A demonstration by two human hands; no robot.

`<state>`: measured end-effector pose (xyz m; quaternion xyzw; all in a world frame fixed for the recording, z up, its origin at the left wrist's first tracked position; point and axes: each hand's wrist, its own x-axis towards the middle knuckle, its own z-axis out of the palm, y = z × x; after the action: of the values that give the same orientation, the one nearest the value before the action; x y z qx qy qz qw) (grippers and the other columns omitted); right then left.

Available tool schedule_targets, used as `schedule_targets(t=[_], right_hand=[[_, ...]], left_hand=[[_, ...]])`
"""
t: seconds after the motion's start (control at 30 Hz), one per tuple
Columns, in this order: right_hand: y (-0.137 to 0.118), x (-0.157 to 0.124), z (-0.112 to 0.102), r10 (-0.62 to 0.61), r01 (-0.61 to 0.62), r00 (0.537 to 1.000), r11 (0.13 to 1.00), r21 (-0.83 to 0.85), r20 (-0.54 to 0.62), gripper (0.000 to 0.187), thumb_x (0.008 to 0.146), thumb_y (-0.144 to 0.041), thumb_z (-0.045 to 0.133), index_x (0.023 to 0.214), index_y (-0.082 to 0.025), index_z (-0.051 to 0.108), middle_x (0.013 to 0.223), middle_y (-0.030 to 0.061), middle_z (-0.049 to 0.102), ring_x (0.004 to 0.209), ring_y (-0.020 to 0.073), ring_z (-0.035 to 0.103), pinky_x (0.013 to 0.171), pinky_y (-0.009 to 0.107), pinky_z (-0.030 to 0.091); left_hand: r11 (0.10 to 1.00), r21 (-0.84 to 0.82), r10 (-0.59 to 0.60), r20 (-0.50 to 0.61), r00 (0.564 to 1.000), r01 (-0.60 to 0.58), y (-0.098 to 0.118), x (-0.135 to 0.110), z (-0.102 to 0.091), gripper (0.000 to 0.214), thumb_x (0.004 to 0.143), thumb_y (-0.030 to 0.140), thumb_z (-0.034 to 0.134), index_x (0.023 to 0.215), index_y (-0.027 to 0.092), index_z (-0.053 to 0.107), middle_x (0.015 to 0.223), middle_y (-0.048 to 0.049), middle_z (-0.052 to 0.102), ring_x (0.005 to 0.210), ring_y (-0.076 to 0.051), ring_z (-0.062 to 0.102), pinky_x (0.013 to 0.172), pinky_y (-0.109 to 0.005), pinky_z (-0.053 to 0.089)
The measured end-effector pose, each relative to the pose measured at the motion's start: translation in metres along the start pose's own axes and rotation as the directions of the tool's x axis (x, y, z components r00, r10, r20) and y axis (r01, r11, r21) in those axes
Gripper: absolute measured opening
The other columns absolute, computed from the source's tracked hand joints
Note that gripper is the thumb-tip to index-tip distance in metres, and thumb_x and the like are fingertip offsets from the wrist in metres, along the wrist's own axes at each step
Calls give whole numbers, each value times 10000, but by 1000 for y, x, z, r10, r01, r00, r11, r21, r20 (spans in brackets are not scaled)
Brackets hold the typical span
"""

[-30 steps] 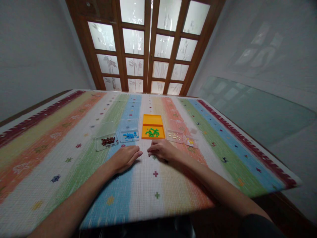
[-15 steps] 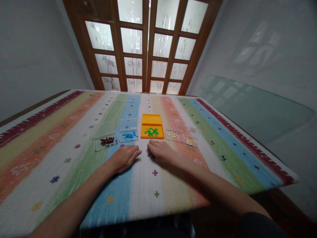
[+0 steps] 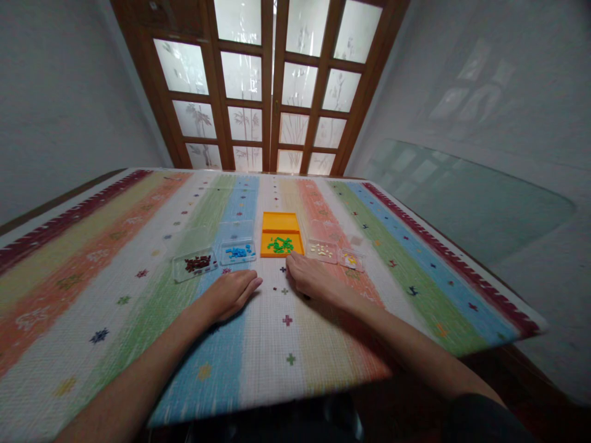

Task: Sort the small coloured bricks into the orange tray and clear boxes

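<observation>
My left hand (image 3: 233, 293) lies low on the cloth, palm down, fingers stretched out and holding nothing I can see. To its right, a tiny dark brown piece (image 3: 275, 288) sits by itself on the white stripe. My right hand (image 3: 305, 275) is at the near right corner of an orange box (image 3: 281, 221) with its lid laid back. Its fingers are curled and closed, their tips turned away, so anything between them is hidden. Inside the box is a loose heap of small green pieces (image 3: 281, 245).
Left of the box stand clear boxes with blue pieces (image 3: 239, 252) and brown pieces (image 3: 198, 263). On the right are clear boxes with cream pieces (image 3: 322, 250) and yellow pieces (image 3: 351, 259). A striped tablecloth (image 3: 265, 369) covers the table.
My right hand has moved right and slightly forward towards the orange box, uncovering the small brown piece on the cloth. My left hand stays in place; the view has shifted slightly.
</observation>
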<state>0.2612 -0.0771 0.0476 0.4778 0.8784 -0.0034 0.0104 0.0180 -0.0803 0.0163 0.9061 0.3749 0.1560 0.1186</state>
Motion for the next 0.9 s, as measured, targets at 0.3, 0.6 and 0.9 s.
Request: schedule_targets(t=[0.3, 0.6, 0.9], right_hand=[[95, -6, -13, 243, -182, 931, 955, 234, -271, 142, 755, -117, 555, 830, -207, 473, 849, 51, 586, 701, 172, 467, 604, 271, 290], [126, -7, 8, 378, -263, 871, 899, 350, -315, 77, 813, -157, 511, 762, -211, 495, 762, 35, 600, 662, 167, 463, 603, 272, 296], [131, -12, 12, 406, -280, 862, 880, 384, -303, 94, 874, -170, 576, 814, -181, 649, 797, 56, 710, 702, 172, 592, 640, 260, 382]], left_hand=[[1000, 1, -7, 8, 1000, 7, -1, -1, 0, 421, 1071, 419, 211, 806, 226, 476, 755, -41, 604, 704, -215, 574, 730, -370, 483], [1000, -13, -11, 2, 1000, 11, -1, -1, -1, 422, 1073, 421, 236, 809, 222, 498, 752, -31, 605, 701, -205, 576, 734, -359, 476], [1000, -19, -8, 31, 999, 9, 0, -1, -2, 431, 1077, 426, 222, 814, 221, 495, 774, -40, 612, 721, -216, 592, 751, -378, 485]])
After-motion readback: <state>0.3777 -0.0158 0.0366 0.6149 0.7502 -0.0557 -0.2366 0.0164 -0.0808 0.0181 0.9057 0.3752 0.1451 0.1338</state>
